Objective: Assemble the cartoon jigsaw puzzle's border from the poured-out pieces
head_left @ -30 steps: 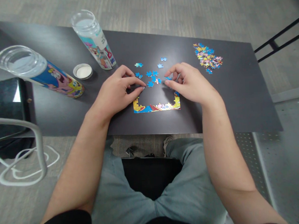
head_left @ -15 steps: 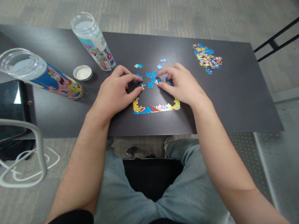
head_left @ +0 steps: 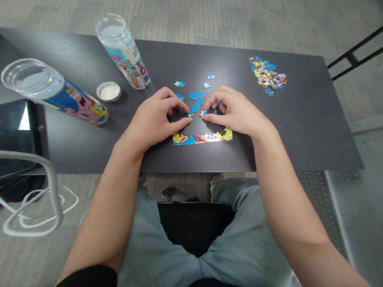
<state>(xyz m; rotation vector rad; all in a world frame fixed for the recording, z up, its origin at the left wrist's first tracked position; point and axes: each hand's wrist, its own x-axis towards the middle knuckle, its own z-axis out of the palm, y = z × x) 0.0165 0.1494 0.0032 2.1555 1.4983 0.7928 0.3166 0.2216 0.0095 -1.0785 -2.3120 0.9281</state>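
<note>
My left hand (head_left: 160, 117) pinches a small yellow-and-blue puzzle piece (head_left: 190, 115) between thumb and forefinger. Facing it, my right hand (head_left: 236, 110) grips a pink-and-blue puzzle piece (head_left: 203, 113) at its edge, and a small gap separates the two pieces. Just beyond the fingertips lie several loose blue puzzle pieces (head_left: 194, 108). Nearer to me, a joined strip of puzzle border (head_left: 202, 138) runs along the table, its side ends partly covered by my hands. More blue pieces are half hidden behind the fingers of both hands.
On the dark table (head_left: 303, 123), a heap of mixed puzzle pieces (head_left: 269, 72) lies to the right. Two clear cartoon-printed jars, one taller (head_left: 75, 98) and one farther back (head_left: 128, 56), stand left beside a white lid (head_left: 109, 92). A black tablet (head_left: 9, 137) sits at far left.
Both hands have moved closer together and slightly toward me. The pink-and-blue piece has come away from the blue cluster in my right hand, and the yellow-and-blue piece has shifted right with my left.
</note>
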